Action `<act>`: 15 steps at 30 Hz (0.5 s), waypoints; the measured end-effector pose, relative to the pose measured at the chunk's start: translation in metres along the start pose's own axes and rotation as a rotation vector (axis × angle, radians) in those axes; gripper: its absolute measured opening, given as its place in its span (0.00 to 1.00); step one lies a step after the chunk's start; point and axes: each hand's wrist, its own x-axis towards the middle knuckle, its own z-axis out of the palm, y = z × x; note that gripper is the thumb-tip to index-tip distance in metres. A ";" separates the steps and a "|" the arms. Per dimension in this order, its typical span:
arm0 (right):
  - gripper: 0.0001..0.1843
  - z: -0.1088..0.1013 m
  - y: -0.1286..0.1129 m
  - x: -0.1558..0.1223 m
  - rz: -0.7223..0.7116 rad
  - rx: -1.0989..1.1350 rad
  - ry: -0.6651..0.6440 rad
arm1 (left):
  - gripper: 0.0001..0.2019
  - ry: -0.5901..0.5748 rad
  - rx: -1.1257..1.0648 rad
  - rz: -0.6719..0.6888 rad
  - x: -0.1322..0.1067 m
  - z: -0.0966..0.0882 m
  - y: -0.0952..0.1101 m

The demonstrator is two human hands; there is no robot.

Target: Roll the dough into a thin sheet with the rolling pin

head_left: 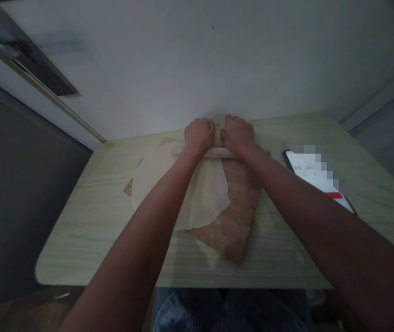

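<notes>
A wide, thin sheet of pale dough (205, 200) lies over a brown wooden board (240, 216), with its ragged right edge on the board and its left side past the board's edge. Across the far part of the dough runs a rolling pin (219, 152), dusted pale. My left hand (199, 134) is closed over the pin left of its middle, fingers curled. Just to the right, my right hand (239, 134) is also closed over it. The two hands are close together but apart. My left forearm hides part of the dough.
A light wood-grain table (79, 221) carries the board and backs onto a white wall (197, 69). On the right lies a phone (313, 177) with a lit timer screen, partly blurred out. A dark metal fitting (44, 64) is on the wall at upper left.
</notes>
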 end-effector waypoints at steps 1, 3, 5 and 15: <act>0.19 -0.002 -0.001 -0.001 0.008 0.003 -0.006 | 0.26 0.005 0.003 0.001 0.000 -0.001 0.000; 0.17 -0.005 -0.002 -0.004 0.026 0.013 -0.034 | 0.25 0.019 0.006 0.002 -0.003 -0.002 0.000; 0.17 -0.008 -0.004 -0.008 0.050 0.035 -0.073 | 0.24 0.032 0.005 -0.009 -0.007 -0.004 -0.001; 0.19 -0.017 -0.009 -0.032 0.174 0.111 -0.185 | 0.18 -0.021 0.007 -0.157 -0.035 -0.011 -0.002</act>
